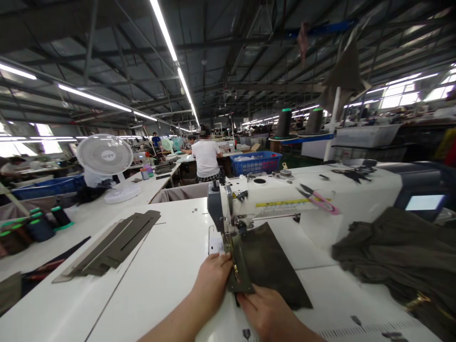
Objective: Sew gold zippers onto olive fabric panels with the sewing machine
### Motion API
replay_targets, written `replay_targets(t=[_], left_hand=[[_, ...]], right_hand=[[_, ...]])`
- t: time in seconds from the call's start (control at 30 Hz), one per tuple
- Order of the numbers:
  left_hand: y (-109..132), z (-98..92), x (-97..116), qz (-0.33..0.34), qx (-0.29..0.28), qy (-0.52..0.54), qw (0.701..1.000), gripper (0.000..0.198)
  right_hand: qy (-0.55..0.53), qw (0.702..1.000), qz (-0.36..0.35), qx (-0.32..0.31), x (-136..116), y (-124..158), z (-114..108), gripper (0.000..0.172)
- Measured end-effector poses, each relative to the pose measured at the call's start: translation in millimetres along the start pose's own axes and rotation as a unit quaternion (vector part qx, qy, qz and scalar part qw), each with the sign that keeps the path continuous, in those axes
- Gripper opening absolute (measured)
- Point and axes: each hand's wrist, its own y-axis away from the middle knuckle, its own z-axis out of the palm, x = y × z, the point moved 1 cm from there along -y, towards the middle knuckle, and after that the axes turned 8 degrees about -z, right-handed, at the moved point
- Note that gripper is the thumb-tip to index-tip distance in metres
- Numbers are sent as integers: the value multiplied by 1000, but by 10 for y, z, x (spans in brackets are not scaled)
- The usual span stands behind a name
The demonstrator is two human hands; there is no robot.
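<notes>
An olive fabric panel with a gold zipper (235,271) lies under the needle area of a white sewing machine (270,197). My left hand (213,278) is closed at the panel's left edge, its fingers pressed together just in front of the presser foot (231,228). With thumb and fingers, my right hand (265,311) pinches the panel's near edge; some of its fingers are hidden below. A larger dark olive fabric piece (276,266) spreads flat to the right of the zipper strip, reaching under the machine arm.
Stacked olive cut pieces (114,240) lie on the left tabletop. Pink-handled scissors (320,199) rest on the machine arm. A heap of olive fabric (395,256) sits at right. Beyond are a white fan (107,154), thread cones (39,225), a blue crate (254,164) and a seated person (206,159).
</notes>
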Motion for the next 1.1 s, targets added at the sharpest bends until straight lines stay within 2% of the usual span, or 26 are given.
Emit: replay_targets(t=[0.17, 0.43, 0.63, 0.77, 0.87, 0.97, 1.03, 1.1], left_hand=[[-5, 64, -54, 16, 29, -1, 999, 29], [-145, 70, -130, 2, 34, 50, 998, 33], [-202, 109, -160, -43, 17, 80, 996, 25], [-224, 118, -164, -55, -2, 86, 995, 23], [-214, 114, -167, -62, -6, 101, 993, 26], [-189, 75, -159, -67, -10, 124, 990, 26], [-161, 20, -145, -77, -4, 145, 986, 25], [-119, -51, -126, -128, 25, 145, 981, 17]], right_hand=[[-23, 1000, 19, 1, 108, -34, 52, 24], [-52, 997, 39, -44, 264, -146, 105, 19], [-37, 997, 49, -55, 357, -186, 215, 19], [-73, 994, 71, -48, 374, -223, 149, 19], [-129, 985, 111, -25, 359, -228, 42, 20], [-119, 978, 174, -10, 378, -244, -13, 24], [-91, 971, 218, -30, 433, -295, -8, 29], [-81, 964, 246, -68, 519, -376, 18, 28]])
